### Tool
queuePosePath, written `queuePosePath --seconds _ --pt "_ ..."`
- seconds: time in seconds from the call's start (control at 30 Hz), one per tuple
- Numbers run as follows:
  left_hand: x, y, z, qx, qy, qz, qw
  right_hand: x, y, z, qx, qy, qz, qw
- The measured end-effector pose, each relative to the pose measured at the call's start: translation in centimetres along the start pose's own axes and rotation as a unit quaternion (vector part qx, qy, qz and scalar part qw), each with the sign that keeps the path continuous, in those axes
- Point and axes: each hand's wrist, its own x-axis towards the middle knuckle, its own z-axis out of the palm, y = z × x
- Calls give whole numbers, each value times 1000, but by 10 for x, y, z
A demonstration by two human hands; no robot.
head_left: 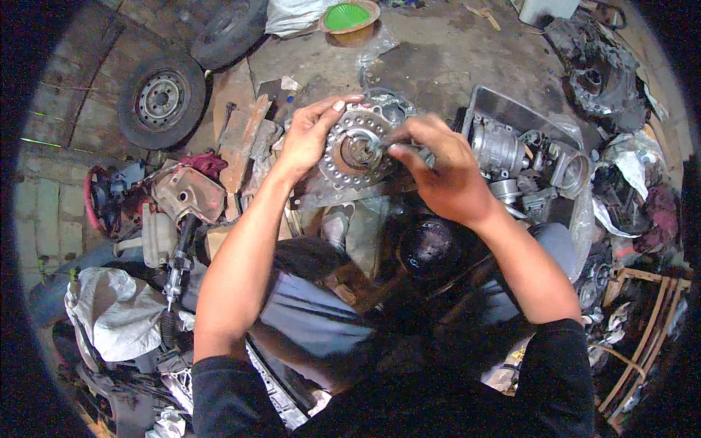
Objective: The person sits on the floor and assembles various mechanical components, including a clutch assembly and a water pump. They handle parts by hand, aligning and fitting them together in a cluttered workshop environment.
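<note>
While the work sits just above the middle of the frame, these lines run from the body outward.

Lap: dark trousers and a black rounded part (436,248) lie low in the centre, under both forearms, probably as a rest below the work.

Left hand (310,139): its grip is spread wide, fingers curled over the upper left rim of the round metal hub (358,150), thumb along its side; judged, this steadies the disc so that it cannot turn.

Right hand (438,171): its grip is narrow, pinched on a thin metal tool (381,144) whose tip points into the hub's centre bore.

Hub and grips: the hub lies just above centre, between the two hands, touching the left fingers; the right hand stays just beside it, and only the tool reaches it.

Right of centre: a grey tray (504,109) holds a silver compressor-like unit (498,146).

Upper left: a wheel with tyre (161,98) lies flat on the floor.

Top centre: a green bowl (349,16).
</note>
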Motion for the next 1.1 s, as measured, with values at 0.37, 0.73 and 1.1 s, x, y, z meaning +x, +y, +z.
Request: queuePosePath --seconds 0.37,0.73,1.1 --pt "1 9 3 37 -13 9 999 13 -13 7 181 -42 164 969" --pt "8 5 4 44 -36 13 998 6 -3 29 68 -22 6 997" --pt "8 8 8 49 -24 28 998 11 -15 35 -151 -38 -118 981"
